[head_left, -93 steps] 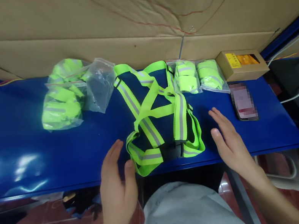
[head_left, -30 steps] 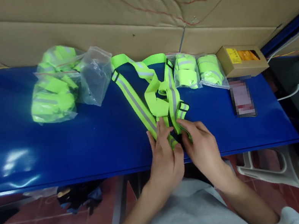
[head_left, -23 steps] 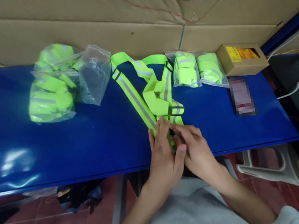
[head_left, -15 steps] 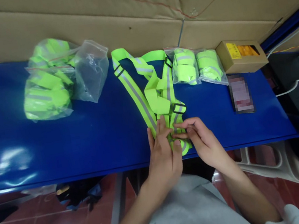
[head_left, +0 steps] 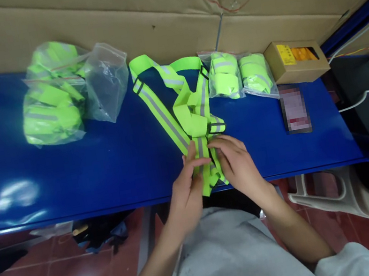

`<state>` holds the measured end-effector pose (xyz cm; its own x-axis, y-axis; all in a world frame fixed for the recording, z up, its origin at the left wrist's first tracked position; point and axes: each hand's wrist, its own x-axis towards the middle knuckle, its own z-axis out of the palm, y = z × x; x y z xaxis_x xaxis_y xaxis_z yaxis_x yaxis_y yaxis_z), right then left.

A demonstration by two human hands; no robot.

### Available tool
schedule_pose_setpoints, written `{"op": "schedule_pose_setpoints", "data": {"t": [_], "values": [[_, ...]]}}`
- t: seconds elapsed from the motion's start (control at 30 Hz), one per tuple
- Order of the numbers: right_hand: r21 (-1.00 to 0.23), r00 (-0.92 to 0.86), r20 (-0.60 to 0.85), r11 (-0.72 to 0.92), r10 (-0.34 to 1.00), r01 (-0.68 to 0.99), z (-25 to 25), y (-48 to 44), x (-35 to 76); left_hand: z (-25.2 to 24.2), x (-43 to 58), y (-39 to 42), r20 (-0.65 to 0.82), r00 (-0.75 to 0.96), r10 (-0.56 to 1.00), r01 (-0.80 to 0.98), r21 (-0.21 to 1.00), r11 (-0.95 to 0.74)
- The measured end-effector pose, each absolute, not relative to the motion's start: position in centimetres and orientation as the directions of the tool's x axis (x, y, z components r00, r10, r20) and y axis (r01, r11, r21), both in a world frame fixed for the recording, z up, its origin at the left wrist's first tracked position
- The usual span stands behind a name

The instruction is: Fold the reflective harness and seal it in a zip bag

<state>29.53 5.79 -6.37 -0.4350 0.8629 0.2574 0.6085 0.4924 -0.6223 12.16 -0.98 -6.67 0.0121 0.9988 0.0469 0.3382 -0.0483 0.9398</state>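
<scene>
Head view: left hand (head_left: 184,194), fingers spread, touches the harness (head_left: 191,121) on the desk (head_left: 118,168), presumably steadying its straps (head_left: 167,118); right hand (head_left: 240,162) curls alongside, pinch indeterminable.

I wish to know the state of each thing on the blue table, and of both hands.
Neon harness: upper straps spread, lower straps gathered at the hands.
Left hand: fingers over lower straps.
Right hand: fingers bent, at lower straps.
Left bags: filled with neon straps.
Transparent bag: lying nearly flat.
Right bags: holding rolled straps.
Cardboard box: window showing orange contents.
Phone: lying flat, screen blurred.
</scene>
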Motion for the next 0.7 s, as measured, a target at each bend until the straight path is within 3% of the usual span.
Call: {"op": "schedule_pose_setpoints", "data": {"t": [0.13,0.27,0.4,0.57,0.63,0.7], "values": [[-0.622,-0.443,0.254,0.496,0.860,0.606,-6.7,6.0,30.0,-7.6,13.4,-1.0,0.258,-0.010,0.966,0.586,0.784,-0.204],[-0.586,-0.469,0.216,0.498,0.857,0.640,-6.5,5.9,30.4,-7.8,15.4,-0.2,0.344,-0.124,0.931,0.725,0.672,-0.152],[-0.552,-0.518,0.166,0.514,0.839,0.656,-6.3,5.6,30.6,-7.2,16.5,0.9,0.211,-0.241,0.947,0.628,0.778,-0.014],[-0.532,-0.518,0.172,0.521,0.838,0.667,-6.4,5.5,30.5,-6.8,15.6,1.1,0.165,-0.429,0.888,0.285,0.958,-0.040],[-0.528,-0.519,0.161,0.518,0.839,0.673,-6.3,5.6,30.5,-6.9,14.9,0.9,0.180,-0.428,0.886,0.266,0.962,-0.067],[-0.519,-0.527,0.151,0.521,0.836,0.678,-6.3,5.8,30.6,-6.9,14.0,0.6,0.196,-0.314,0.929,0.356,0.931,-0.076]]}}
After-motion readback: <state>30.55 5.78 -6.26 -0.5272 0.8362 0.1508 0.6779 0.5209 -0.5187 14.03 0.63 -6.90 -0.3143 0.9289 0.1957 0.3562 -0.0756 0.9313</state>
